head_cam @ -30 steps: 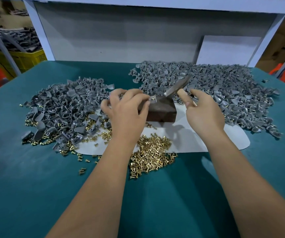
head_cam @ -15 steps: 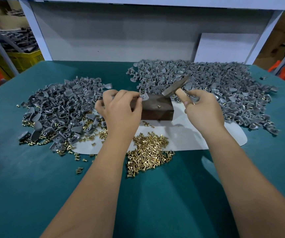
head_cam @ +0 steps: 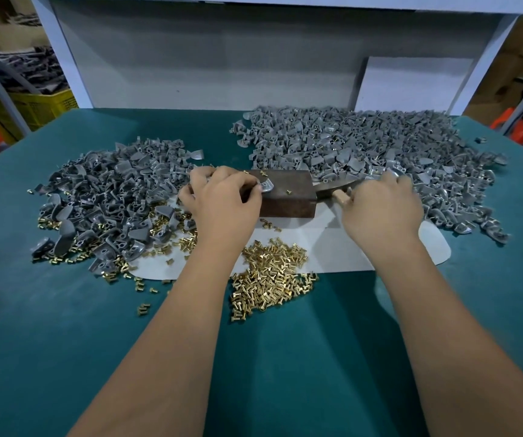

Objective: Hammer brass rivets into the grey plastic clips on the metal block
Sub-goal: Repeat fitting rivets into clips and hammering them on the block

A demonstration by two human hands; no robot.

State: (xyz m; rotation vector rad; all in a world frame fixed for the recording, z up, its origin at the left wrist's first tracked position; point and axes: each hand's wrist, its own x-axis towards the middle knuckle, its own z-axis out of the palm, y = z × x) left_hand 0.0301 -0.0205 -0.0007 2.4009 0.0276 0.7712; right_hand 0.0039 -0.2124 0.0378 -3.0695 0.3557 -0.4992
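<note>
A dark brown metal block (head_cam: 288, 197) stands on a white sheet in the middle of the table. My left hand (head_cam: 222, 200) pinches a grey plastic clip (head_cam: 267, 186) on the block's top left part. Two loose brass rivets lie on the block's top. My right hand (head_cam: 379, 206) grips the wooden handle of a hammer (head_cam: 332, 188), whose metal head lies low against the block's right side. A heap of brass rivets (head_cam: 269, 275) sits in front of the block.
A large heap of grey clips (head_cam: 364, 146) fills the back right and a smaller heap of clips (head_cam: 112, 190) mixed with rivets lies at the left. The white sheet (head_cam: 342, 250) lies on the green table (head_cam: 253, 357). A yellow crate (head_cam: 42, 105) stands beyond the left edge.
The hammer has come down from its raised tilt to lie low beside the block's right side. My left hand keeps the clip on the block.
</note>
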